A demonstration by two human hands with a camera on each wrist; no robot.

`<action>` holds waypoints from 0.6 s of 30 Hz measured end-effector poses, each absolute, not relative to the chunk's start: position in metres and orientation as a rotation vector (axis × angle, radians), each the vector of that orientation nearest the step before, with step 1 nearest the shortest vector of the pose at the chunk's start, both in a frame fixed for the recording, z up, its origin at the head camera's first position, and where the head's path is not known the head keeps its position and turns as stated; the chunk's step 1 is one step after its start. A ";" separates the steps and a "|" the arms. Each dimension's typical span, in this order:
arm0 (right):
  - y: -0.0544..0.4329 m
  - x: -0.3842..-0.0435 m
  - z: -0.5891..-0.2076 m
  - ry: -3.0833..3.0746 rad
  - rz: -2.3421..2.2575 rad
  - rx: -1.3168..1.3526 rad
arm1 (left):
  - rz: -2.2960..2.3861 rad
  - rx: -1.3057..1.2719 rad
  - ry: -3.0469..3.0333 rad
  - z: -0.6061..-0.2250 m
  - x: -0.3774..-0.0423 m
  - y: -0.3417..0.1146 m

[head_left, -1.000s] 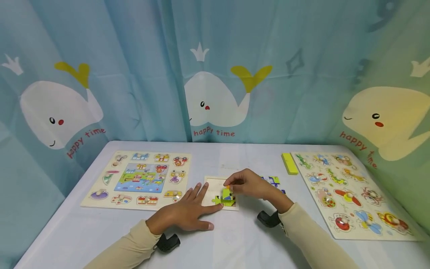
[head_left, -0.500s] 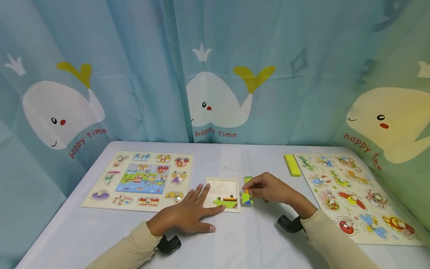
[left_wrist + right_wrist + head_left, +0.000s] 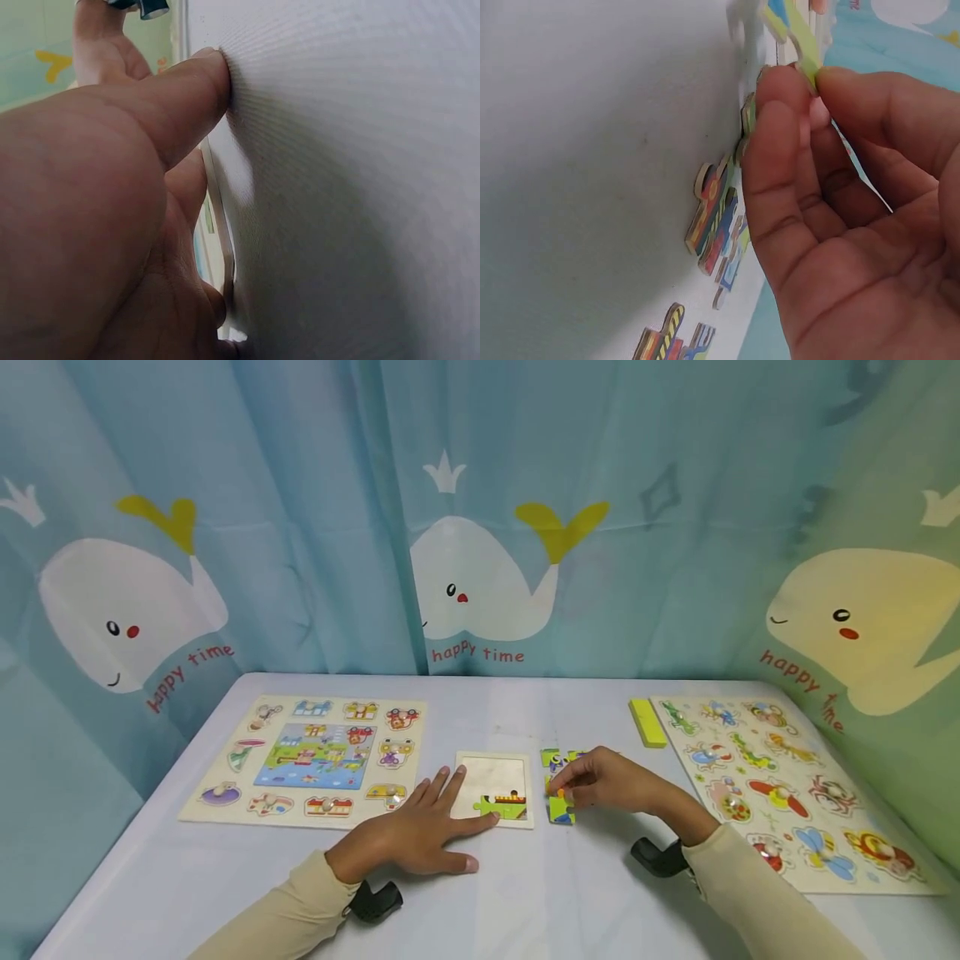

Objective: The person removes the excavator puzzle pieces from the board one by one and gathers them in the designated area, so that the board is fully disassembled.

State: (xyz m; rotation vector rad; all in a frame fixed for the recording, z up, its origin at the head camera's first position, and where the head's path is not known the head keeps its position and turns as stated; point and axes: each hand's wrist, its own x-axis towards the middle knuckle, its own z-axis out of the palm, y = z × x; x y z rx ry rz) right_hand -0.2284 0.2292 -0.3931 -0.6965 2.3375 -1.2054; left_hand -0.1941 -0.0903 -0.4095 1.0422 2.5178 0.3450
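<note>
A small wooden puzzle frame lies mid-table, with a green piece bearing a crocodile-like picture in its lower right part. My left hand lies with spread, straight fingers over the frame's left edge; its index fingertip reaches that piece. To the right of the frame, my right hand pinches a green and blue jigsaw piece between thumb and fingers. In the right wrist view this jigsaw piece is held up off the table. Loose jigsaw pieces are partly hidden behind the right hand.
Several loose jigsaw pieces lie on the white cloth below my right hand. A large knob puzzle board is at left, an insect puzzle board at right. Beside the latter sits a yellow block. A whale-print curtain hangs behind.
My right hand has carried the pinched jigsaw piece from above the frame out to its right side. My left hand has stayed in place on the frame.
</note>
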 end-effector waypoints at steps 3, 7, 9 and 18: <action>0.230 -0.229 -0.393 2.307 -1.214 -0.703 | 0.340 1.037 2.518 -0.408 -0.195 -0.089; 0.227 -0.228 -0.392 2.273 -1.195 -0.719 | 0.339 1.013 2.508 -0.407 -0.194 -0.089; 0.225 -0.228 -0.389 2.269 -1.169 -0.739 | 0.342 1.000 2.500 -0.406 -0.193 -0.089; 0.225 -0.228 -0.376 2.313 -1.069 -0.754 | 0.446 1.018 2.501 -0.405 -0.194 -0.088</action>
